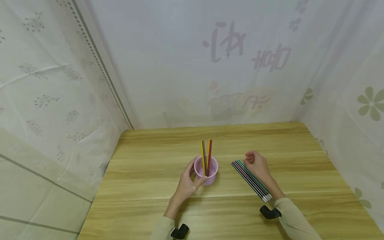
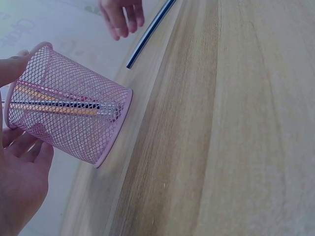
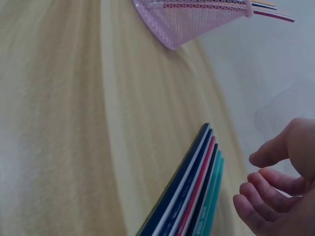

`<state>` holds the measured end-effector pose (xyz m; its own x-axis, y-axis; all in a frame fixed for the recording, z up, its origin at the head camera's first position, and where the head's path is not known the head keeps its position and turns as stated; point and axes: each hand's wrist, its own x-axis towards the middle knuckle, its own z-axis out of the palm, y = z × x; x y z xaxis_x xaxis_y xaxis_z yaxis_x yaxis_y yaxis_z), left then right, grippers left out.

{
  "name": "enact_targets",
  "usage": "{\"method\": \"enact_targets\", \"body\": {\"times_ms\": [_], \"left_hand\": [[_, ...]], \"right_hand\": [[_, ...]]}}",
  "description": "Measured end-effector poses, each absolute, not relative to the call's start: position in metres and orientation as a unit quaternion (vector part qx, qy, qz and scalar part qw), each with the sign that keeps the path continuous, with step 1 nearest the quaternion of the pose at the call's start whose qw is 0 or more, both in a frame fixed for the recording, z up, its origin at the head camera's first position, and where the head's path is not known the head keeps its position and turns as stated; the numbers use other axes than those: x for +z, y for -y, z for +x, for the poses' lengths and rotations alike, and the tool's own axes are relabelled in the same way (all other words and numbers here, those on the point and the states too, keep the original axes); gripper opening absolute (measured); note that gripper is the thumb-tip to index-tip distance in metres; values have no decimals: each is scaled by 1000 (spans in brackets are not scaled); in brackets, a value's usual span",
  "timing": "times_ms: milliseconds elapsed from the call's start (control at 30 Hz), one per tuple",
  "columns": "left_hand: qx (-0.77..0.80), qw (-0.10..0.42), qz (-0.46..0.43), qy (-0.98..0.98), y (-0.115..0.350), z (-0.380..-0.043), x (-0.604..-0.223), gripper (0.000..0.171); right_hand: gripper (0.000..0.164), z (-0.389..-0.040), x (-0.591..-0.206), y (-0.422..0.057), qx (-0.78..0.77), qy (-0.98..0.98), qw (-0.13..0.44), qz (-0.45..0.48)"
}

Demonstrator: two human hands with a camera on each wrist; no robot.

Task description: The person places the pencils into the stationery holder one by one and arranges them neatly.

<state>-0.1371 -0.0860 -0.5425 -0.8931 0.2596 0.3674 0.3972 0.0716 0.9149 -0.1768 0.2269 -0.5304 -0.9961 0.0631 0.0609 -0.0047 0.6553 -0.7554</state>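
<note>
My left hand [image 1: 186, 184] grips a pink mesh pencil cup [image 1: 211, 180], with the thumb and fingers round its rim and side. Several pencils [image 1: 204, 155] in yellow, dark and red stand in the cup and lean against its rim. To the right, a row of striped pencils [image 1: 250, 180] in black, red and green lies slantwise on the table. Over the far end of that row is my right hand [image 1: 258, 166]. Its fingers [image 3: 266, 196] are loosely bent and hold nothing in the right wrist view. White eraser ends of the row point towards me.
The wooden table [image 1: 144, 186] has rounded far corners. A pale printed curtain [image 1: 168, 66] hangs behind it, and patterned cloth [image 1: 57, 100] closes in the left side. Black wrist mounts [image 1: 270, 212] sit on both sleeves.
</note>
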Motion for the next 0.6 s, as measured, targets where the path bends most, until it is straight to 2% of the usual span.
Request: {"method": "enact_targets", "body": {"times_ms": [167, 600], "left_hand": [[-649, 39, -221, 727, 85, -130, -518, 79], [-659, 35, -220, 718, 85, -129, -519, 80]], "right_hand": [[23, -173, -537, -233, 404, 914, 32, -11], [15, -169, -546, -239, 363, 932, 24, 13]]}}
